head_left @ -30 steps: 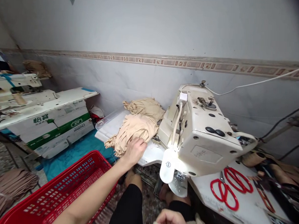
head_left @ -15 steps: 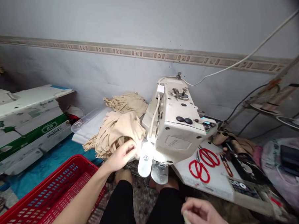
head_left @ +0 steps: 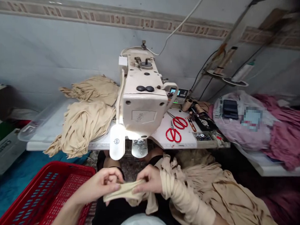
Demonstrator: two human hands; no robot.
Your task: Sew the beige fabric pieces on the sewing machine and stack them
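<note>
Between both hands, above my lap, a small beige fabric piece [head_left: 126, 190] is stretched sideways. My left hand [head_left: 108, 183] pinches one end with thumb and fingers. The other end is gripped by my right hand [head_left: 149, 181], and loose cloth hangs below it. Rolled beige fabric [head_left: 186, 197] wraps my right wrist and forearm. Ahead stands a white sewing machine [head_left: 144, 109], its lit lamp [head_left: 117, 144] hanging at the left of the head. Two heaps of beige cloth lie left of the machine, the nearer heap [head_left: 86, 126] spilling over the table edge.
A red plastic basket [head_left: 44, 181] stands at lower left. Red-handled scissors [head_left: 174, 135] lie on the table [head_left: 161, 141] right of the machine. A large beige cloth pile [head_left: 233, 192] fills the lower right. Pink fabric [head_left: 285, 138] and a phone [head_left: 230, 109] on a plastic bag are further right.
My left hand has left the cloth heap by the machine and come back over my lap. My right hand has moved inward, and both now hold the beige piece. The view has turned right.
</note>
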